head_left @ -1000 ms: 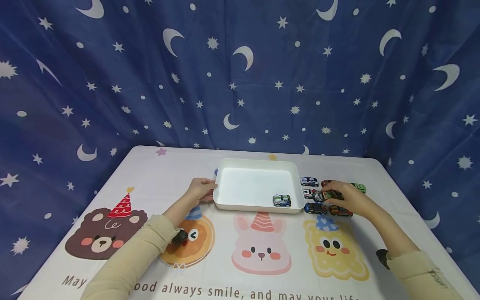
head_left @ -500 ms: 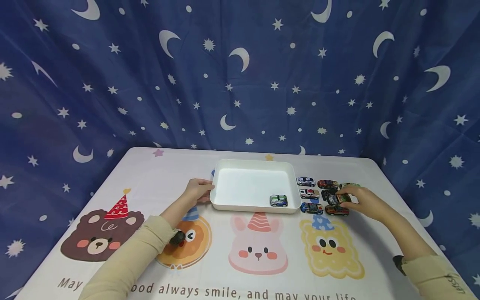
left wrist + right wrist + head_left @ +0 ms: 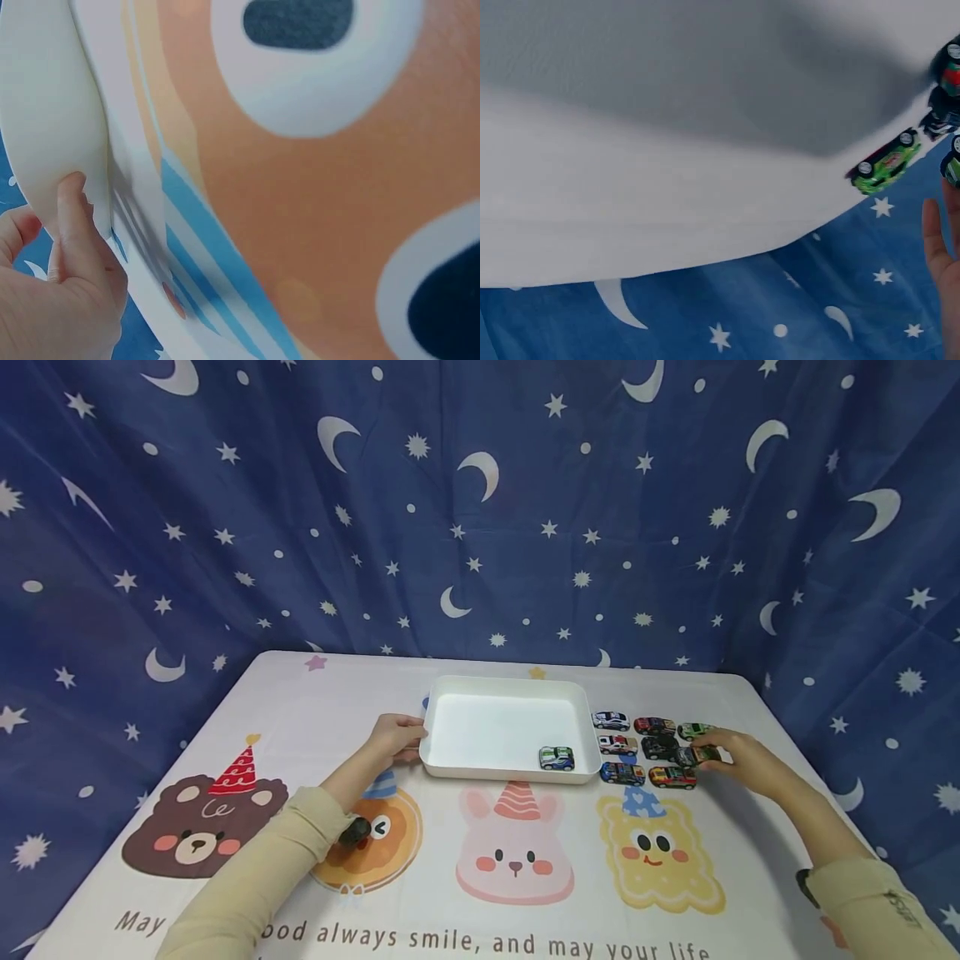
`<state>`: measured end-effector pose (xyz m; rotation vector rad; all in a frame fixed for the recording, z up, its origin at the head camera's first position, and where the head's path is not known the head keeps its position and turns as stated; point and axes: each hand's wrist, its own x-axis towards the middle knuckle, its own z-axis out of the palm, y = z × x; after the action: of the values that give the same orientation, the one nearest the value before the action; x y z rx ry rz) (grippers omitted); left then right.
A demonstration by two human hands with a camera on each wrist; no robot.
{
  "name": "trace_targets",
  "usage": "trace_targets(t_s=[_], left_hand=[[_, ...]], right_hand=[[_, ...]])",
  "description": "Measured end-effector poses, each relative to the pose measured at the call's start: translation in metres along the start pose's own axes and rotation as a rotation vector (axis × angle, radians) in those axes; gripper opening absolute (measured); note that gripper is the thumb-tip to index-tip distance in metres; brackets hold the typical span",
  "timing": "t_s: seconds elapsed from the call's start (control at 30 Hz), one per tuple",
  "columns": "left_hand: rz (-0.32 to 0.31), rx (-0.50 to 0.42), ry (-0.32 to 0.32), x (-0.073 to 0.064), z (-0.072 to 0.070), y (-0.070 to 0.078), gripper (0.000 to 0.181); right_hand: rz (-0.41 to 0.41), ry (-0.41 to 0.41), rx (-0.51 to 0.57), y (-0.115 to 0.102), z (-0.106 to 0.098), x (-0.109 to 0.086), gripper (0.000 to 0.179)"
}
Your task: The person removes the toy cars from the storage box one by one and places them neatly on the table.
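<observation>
My left hand [image 3: 392, 739] grips the left rim of a white rectangular tray [image 3: 510, 779]; in the left wrist view its thumb presses the outer wall of the tray [image 3: 52, 97]. Inside the tray, at its front right corner, stands a green-and-white toy car [image 3: 557, 758]. At the right, my right hand [image 3: 742, 762] pinches a dark toy car [image 3: 692, 756] beside a black toy car [image 3: 660, 747]. At the right edge of the right wrist view, my right hand [image 3: 949, 247] and the held car are partly cut off.
Several toy cars stand in rows right of the tray, among them a white one [image 3: 611, 721], a blue one [image 3: 622, 774], an orange one [image 3: 672, 777] and a green one [image 3: 693, 731]. A patterned cloth [image 3: 300, 727] covers the table; a blue curtain [image 3: 420, 543] hangs behind.
My right hand has moved right with the dark toy car, from above the middle row to its right end, uncovering the black car. My left hand stays on the tray.
</observation>
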<state>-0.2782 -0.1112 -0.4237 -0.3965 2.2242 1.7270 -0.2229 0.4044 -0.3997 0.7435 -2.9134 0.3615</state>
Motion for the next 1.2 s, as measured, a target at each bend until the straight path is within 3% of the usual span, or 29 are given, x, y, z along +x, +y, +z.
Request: trace_targets(t_s=[0.23,0.4,0.7,0.97,1.2], left_hand=[[-0.011,0.020,0.017,0.003,0.001,-0.003,0.036],[-0.008,0.017,0.005,0.003,0.001,-0.006,0.040],[0.017,0.019,0.002,0.001,0.000,-0.006,0.045],[0.004,0.032,-0.002,0.001,0.001,-0.005,0.044],[-0.014,0.027,0.011,0.000,0.000,-0.005,0.044]], right_hand=[[0.055,0.012,-0.010,0.021,0.006,0.002,0.028],[0.070,-0.029,-0.028,0.030,0.009,0.004,0.027],[0.125,-0.094,-0.052,0.037,0.015,0.009,0.027],[0.107,-0.136,-0.123,0.037,0.019,0.012,0.025],[0.189,-0.177,-0.181,0.034,0.021,0.019,0.025]])
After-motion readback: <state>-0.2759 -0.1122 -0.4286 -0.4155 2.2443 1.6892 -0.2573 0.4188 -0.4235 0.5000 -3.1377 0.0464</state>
